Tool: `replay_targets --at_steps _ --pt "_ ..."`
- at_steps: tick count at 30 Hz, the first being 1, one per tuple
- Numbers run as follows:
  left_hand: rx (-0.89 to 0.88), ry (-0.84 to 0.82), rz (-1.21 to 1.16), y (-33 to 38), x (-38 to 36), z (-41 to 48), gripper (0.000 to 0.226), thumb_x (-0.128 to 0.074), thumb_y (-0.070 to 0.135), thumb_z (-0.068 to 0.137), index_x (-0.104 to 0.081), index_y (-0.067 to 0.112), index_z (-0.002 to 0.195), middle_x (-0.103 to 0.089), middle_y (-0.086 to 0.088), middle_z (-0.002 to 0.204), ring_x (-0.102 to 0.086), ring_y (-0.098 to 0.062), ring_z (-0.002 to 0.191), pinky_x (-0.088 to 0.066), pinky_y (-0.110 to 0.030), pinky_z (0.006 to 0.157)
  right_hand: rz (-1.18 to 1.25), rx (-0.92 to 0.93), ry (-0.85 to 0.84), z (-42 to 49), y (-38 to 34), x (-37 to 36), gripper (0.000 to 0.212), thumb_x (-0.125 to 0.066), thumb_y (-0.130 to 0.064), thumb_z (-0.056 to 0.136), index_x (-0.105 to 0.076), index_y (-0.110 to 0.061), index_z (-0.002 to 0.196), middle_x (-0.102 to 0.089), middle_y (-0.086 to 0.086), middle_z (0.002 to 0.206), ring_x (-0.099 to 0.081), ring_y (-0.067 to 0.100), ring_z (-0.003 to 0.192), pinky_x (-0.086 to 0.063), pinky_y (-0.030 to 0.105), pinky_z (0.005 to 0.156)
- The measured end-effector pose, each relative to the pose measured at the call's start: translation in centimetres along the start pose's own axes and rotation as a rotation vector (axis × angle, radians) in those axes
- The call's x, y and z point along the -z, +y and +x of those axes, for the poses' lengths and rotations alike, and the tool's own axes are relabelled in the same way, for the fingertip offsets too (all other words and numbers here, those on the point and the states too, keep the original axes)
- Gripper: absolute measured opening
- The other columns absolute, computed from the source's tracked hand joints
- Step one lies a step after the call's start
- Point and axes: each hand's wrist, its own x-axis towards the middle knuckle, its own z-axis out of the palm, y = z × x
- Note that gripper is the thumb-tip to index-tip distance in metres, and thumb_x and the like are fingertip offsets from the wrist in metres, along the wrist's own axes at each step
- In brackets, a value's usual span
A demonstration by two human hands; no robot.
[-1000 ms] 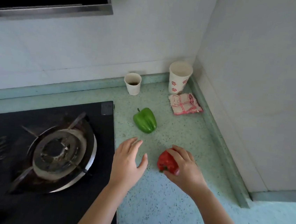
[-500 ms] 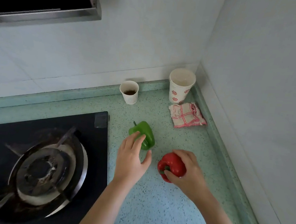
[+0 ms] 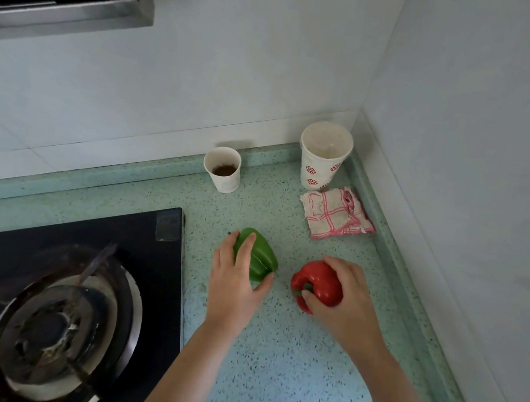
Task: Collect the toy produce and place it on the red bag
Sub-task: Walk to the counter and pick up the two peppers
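Observation:
A green toy bell pepper (image 3: 262,259) lies on the speckled green counter, and my left hand (image 3: 237,283) covers its near side with fingers over the top and the thumb under its right end. My right hand (image 3: 342,294) grips a red toy bell pepper (image 3: 318,283), stem end facing me, just above or on the counter. A red-and-white checked cloth bag (image 3: 337,215) lies flat in the back right corner, apart from both peppers.
A small paper cup (image 3: 222,170) with dark dregs and a taller patterned paper cup (image 3: 322,156) stand against the back wall. A black gas hob with a burner (image 3: 58,323) fills the left. Walls close the back and right sides.
My left hand has moved forward onto the green pepper and closed round it. My right hand has kept hold of the red pepper and carried it slightly forward.

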Motion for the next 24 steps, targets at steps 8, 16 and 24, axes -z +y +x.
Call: replay_targets --at_steps 8,16,24 --pt "0.076 -0.008 -0.027 0.0 -0.3 0.2 0.085 -0.078 0.035 0.070 -0.033 0.016 0.140 -0.026 -0.017 0.144 -0.025 -0.031 0.132 -0.032 -0.042 0.100 0.004 -0.009 -0.020 0.4 -0.1 -0.1 0.065 -0.079 -0.025 0.069 -0.045 -0.028 0.124 -0.034 -0.007 0.120 -0.040 0.011 0.108 -0.037 0.022 0.090" --pt "0.135 0.006 -0.113 0.2 0.6 -0.3 0.089 -0.079 0.038 0.067 -0.031 0.022 0.139 -0.031 -0.012 0.136 -0.037 -0.026 0.122 -0.042 -0.040 0.097 0.025 0.009 -0.016 0.2 -0.8 0.1 0.064 -0.078 -0.024 0.069 -0.044 -0.028 0.124 -0.034 -0.008 0.119 -0.041 0.011 0.107 -0.033 0.009 0.081" --pt "0.185 0.102 -0.336 2.2 4.0 -3.7 0.085 -0.083 0.027 0.064 -0.036 0.018 0.134 -0.036 0.003 0.121 -0.041 0.004 0.104 -0.028 0.004 0.083 0.047 0.058 -0.022 -1.8 -2.6 1.2 0.066 -0.077 -0.026 0.070 -0.042 -0.031 0.125 -0.033 -0.009 0.120 -0.042 0.009 0.105 -0.032 0.004 0.076"
